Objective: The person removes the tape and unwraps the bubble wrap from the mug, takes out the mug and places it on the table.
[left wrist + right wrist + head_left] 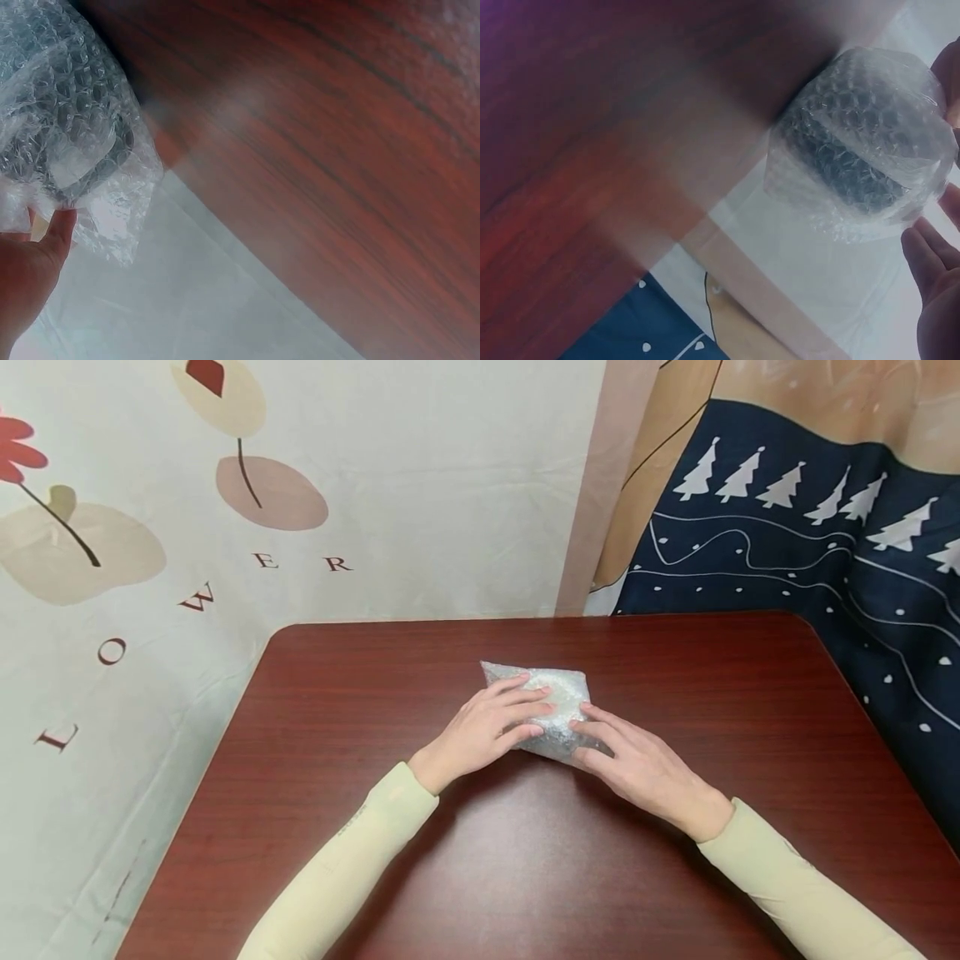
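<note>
A bubble-wrapped package (558, 697) lies on the brown wooden table, toward its far side. Something dark shows through the clear wrap (855, 150) in the right wrist view, its kind blurred by the bubbles. My left hand (495, 722) rests over the package's left part, fingers extended across the top. From the right, my right hand (645, 768) touches the package's near right side with fingers spread and slightly bent. In the left wrist view, fingertips (64, 217) meet the edge of the wrap, where a loose transparent flap sticks out.
The dark red-brown table (480, 877) has rounded far corners. Behind it hangs a pale cloth (450, 527) with printed flowers and letters. A navy cloth (750, 543) with white trees hangs at the right, beside the table's edge.
</note>
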`<action>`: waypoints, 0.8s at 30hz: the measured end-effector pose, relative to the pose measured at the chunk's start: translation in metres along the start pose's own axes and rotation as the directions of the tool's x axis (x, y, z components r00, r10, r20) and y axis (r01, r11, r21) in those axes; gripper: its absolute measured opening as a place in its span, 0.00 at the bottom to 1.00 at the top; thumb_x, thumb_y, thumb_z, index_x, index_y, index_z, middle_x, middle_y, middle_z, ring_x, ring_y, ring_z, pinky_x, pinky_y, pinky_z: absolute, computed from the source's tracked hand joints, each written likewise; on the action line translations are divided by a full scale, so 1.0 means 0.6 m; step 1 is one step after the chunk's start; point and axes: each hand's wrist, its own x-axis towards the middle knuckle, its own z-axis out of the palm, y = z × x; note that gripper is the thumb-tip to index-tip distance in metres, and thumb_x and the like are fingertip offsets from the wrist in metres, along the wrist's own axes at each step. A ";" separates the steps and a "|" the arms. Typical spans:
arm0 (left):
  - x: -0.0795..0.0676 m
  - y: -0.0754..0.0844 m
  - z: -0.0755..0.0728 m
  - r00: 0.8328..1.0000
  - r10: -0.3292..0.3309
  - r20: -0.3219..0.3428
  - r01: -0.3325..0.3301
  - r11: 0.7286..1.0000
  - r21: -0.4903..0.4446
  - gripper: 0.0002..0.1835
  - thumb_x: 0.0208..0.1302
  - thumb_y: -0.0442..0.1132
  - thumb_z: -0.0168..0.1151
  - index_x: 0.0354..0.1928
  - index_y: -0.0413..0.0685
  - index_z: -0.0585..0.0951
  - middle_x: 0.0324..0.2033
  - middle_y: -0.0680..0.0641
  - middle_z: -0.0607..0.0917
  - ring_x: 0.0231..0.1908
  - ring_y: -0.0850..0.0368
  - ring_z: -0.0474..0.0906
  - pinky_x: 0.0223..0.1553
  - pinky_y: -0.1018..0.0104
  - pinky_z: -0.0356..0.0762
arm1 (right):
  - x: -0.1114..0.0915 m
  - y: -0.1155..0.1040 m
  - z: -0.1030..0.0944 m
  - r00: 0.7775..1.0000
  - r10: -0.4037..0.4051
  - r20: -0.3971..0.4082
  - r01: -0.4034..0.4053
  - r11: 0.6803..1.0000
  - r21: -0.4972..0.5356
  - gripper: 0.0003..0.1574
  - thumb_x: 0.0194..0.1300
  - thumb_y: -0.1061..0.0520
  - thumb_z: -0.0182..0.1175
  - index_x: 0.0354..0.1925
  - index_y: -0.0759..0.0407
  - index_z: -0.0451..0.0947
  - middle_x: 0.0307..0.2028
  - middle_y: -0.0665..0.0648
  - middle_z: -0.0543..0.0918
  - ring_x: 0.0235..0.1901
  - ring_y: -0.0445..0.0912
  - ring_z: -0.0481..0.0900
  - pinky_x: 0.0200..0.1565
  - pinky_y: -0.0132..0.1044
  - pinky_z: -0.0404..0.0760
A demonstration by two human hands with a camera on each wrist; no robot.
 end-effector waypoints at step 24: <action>-0.004 0.001 0.002 1.000 0.023 -0.002 -0.023 1.000 -0.003 0.20 0.76 0.51 0.61 0.66 0.61 0.82 0.70 0.58 0.76 0.77 0.55 0.58 0.73 0.45 0.61 | 0.018 0.006 -0.006 0.987 0.056 -0.148 -0.047 0.997 0.066 0.21 0.84 0.48 0.46 0.47 0.56 0.83 0.51 0.55 0.87 0.41 0.46 0.89 0.42 0.44 0.88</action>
